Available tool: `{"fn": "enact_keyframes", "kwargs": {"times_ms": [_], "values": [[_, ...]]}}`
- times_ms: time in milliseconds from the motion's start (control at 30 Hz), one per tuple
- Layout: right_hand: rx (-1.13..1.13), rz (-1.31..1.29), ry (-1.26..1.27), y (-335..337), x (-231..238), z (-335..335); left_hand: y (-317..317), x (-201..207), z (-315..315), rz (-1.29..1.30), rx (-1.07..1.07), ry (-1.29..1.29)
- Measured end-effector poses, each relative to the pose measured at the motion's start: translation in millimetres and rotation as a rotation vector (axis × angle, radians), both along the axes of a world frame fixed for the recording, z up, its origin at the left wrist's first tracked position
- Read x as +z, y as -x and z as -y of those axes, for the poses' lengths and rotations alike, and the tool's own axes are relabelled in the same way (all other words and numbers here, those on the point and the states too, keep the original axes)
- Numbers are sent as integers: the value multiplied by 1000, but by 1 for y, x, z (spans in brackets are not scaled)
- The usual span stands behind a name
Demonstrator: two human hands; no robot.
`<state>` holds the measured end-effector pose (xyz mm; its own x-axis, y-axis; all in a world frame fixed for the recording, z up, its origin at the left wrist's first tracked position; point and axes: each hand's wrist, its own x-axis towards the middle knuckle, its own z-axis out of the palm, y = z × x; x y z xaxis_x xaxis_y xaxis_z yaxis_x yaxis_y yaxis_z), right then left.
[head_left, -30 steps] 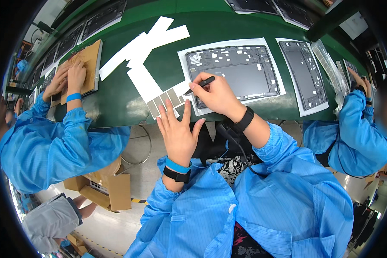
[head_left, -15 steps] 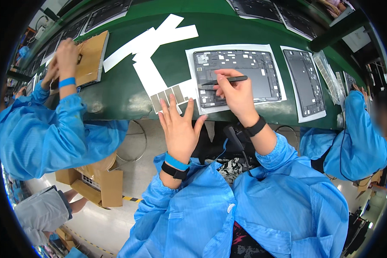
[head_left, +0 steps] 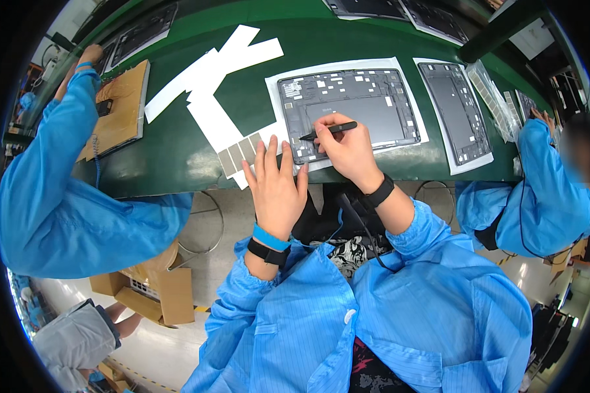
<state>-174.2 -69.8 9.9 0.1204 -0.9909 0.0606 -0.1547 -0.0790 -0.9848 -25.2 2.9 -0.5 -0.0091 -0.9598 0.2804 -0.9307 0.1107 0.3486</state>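
Black tweezers (head_left: pixel 339 128) are pinched in my right hand (head_left: pixel 353 154). Their tips point left, down onto the lower-left part of a dark tablet housing (head_left: pixel 357 108), which lies on a white sheet. Whether a small piece sits between the tips is too small to tell. My left hand (head_left: pixel 277 196) is open, palm down, fingers spread at the housing's lower-left corner. Those fingertips rest over the edge of a white backing strip (head_left: pixel 206 118) bearing several grey rectangular stickers (head_left: pixel 236 154), partly covering it.
More white strips (head_left: pixel 233 56) lie crossed behind. A second housing (head_left: pixel 455 111) is on the right, beside clear-wrapped sticker strips (head_left: pixel 488 98). On the left is a cardboard-coloured board (head_left: pixel 128 105). Co-workers in blue sit either side. A green post (head_left: pixel 498 36) rises at back right.
The view has shifted slightly, moving the table items left. My tweezers have shifted a little lower on the housing. The left co-worker's hand has moved from the board toward the back.
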Motion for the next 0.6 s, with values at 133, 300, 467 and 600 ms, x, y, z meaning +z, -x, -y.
{"fn": "enact_keyframes", "kwargs": {"times_ms": [133, 300, 467, 600], "values": [[-3, -20, -17, 1, -4, 2, 3, 3, 1, -1, -4, 19], [-10, -97, 45, 0, -5, 3, 13, 7, 10, 124, -22, 33], [-180, 147, 46, 1, 5, 4, 7, 12, 6, 137, -14, 24], [65, 90, 28, -9, 8, 9, -13, 12, -18, 76, 81, -28]]}}
